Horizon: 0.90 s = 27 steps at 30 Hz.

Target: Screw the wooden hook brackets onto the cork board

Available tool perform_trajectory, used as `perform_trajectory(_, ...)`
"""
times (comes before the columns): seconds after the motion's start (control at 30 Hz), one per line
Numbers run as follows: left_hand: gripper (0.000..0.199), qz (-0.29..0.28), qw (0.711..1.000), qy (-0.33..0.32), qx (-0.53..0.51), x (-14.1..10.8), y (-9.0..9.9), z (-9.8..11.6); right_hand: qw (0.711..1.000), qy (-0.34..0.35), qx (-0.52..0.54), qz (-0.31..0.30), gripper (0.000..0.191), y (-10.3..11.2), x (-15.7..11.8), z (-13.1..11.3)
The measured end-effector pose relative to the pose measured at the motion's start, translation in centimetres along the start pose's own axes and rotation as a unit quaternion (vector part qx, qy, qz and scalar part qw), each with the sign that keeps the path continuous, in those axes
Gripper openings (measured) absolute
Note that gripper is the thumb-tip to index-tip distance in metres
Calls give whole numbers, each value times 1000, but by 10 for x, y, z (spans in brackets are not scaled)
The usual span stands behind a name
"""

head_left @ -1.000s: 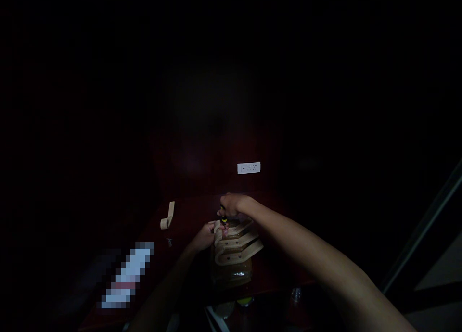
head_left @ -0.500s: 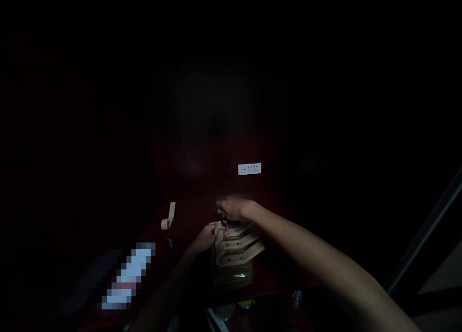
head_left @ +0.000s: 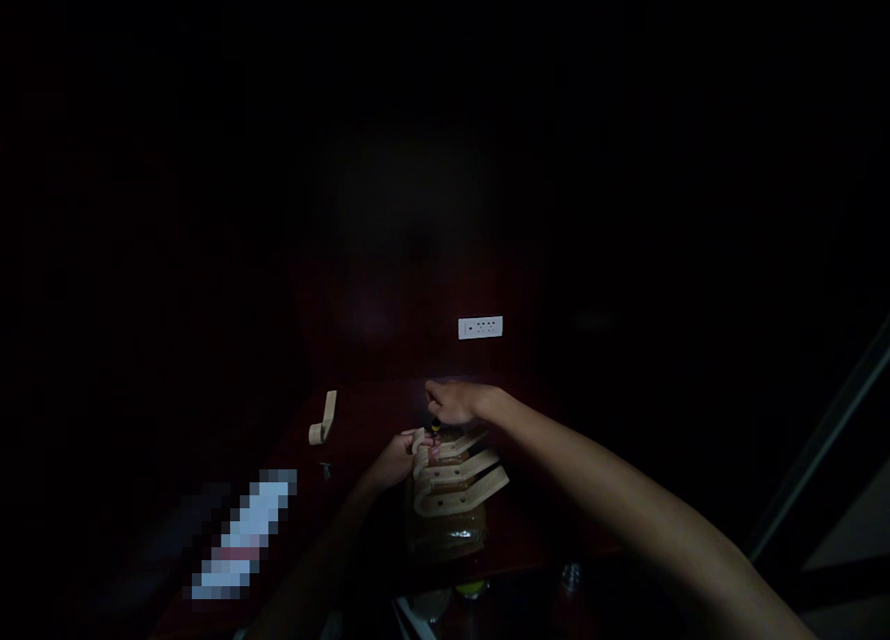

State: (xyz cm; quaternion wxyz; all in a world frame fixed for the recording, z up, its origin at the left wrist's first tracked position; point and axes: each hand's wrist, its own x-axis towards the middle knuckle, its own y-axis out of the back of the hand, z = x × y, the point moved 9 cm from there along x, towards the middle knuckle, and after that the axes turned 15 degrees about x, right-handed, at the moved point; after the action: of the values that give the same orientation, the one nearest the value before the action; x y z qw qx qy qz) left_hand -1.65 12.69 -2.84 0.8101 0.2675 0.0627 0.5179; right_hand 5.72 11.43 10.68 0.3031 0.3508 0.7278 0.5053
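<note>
Three pale curved wooden hooks (head_left: 451, 502) with dark holes lie side by side across a brown, shiny, tape-wrapped block (head_left: 445, 538). My right hand (head_left: 451, 403) is closed around a screwdriver (head_left: 436, 426) with a black and yellow handle, held upright over the farthest hook. My left hand (head_left: 398, 456) grips the curled end of that farthest hook, its fingertips close to the screwdriver's lower end. Another wooden hook (head_left: 326, 420) lies by itself on the dark red table (head_left: 368, 408) to the left. Near it is a small pile of screws (head_left: 326, 470).
A white socket panel (head_left: 480, 327) is on the dark wall behind the table. A pixelated pale sheet (head_left: 243, 538) lies at the left front. Below the table's front edge are a yellow-green round item (head_left: 472, 588) and a clear object (head_left: 571, 577).
My right hand has shifted slightly to the right and its grip has turned on the screwdriver. My left hand and the hooks stay in nearly the same place.
</note>
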Motion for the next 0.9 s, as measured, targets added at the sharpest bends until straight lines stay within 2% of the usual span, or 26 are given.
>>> perform_trajectory(0.17,35,-3,1000,-2,-8,1,-1,-4,999,48,-7,6,30,4,-2,-9)
perform_trajectory(0.43,34,-9,1000,-18,1,2,-1,-2,999,24,-21,11,52,2,5,-3)
perform_trajectory(0.63,40,-19,1000,11,-13,0,-2,-2,999,24,15,25,41,3,0,-6)
perform_trajectory(0.77,39,-15,1000,3,-10,1,0,-2,996,72,13,42,26,6,-7,-14)
perform_trajectory(0.9,36,-19,1000,-13,6,2,-1,-3,993,111,3,41,21,6,-9,-17)
